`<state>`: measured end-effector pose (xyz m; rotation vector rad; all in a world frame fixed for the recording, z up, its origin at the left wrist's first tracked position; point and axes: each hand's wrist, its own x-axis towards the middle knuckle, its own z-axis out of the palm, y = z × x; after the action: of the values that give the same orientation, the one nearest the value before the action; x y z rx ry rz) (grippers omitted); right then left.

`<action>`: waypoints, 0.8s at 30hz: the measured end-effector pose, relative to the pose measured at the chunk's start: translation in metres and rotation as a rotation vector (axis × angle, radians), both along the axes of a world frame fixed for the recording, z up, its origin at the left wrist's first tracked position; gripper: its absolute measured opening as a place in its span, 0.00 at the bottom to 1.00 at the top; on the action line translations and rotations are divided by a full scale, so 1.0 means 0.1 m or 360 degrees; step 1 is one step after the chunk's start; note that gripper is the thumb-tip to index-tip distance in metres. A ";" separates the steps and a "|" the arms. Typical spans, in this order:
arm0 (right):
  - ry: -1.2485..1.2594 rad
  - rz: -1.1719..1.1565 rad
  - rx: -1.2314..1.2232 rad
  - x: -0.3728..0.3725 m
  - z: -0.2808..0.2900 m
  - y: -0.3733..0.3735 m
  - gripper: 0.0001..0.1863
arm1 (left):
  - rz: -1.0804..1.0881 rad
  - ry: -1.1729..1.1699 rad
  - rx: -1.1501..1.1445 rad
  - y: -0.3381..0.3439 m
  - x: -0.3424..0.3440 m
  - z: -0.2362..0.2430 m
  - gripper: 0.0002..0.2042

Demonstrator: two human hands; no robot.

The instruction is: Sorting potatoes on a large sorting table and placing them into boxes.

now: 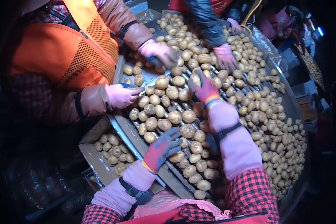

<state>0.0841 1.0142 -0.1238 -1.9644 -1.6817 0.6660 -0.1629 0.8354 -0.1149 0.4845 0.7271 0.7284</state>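
My left hand [162, 146], in a red glove with grey fingers, reaches over the near edge of a slatted sorting belt. Its fingers are stretched out and hold nothing, close beside a potato [187, 130]. Farther off, my right hand [205, 89], gloved the same way, is closed around a pale potato [195, 78] above the middle of the belt. Its fingers partly cover that potato. Many round, soil-marked potatoes [174, 117] lie between my two arms, with dark metal bars showing in the gaps.
A co-worker in an orange vest [59, 56] reaches in from the left with pink gloves. Another person's pink-gloved hand [225, 56] rests among potatoes at the far side. A cardboard box [97, 164] with potatoes stands at the left, below the belt's wooden edge [132, 134]. Small potatoes heap at right.
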 end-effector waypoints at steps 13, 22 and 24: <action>-0.0477 0.0101 0.0607 0.24 0.01 -0.74 0.26 | 0.0160 -0.0625 -0.0573 -0.49 -0.61 -0.19 0.30; -0.1173 0.0193 -0.0268 -0.48 -0.22 0.75 0.33 | 0.0550 -0.0481 -0.0677 -0.98 -1.29 -0.02 0.30; -0.1142 0.0242 -0.0339 -0.42 -0.28 0.98 0.38 | 0.0639 -0.0495 -0.0664 -0.99 -1.36 -0.02 0.32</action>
<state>0.0421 1.1122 -0.1518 -2.4268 -2.2609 0.1849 -0.2987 0.7359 -0.1174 -0.1614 0.6646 0.9697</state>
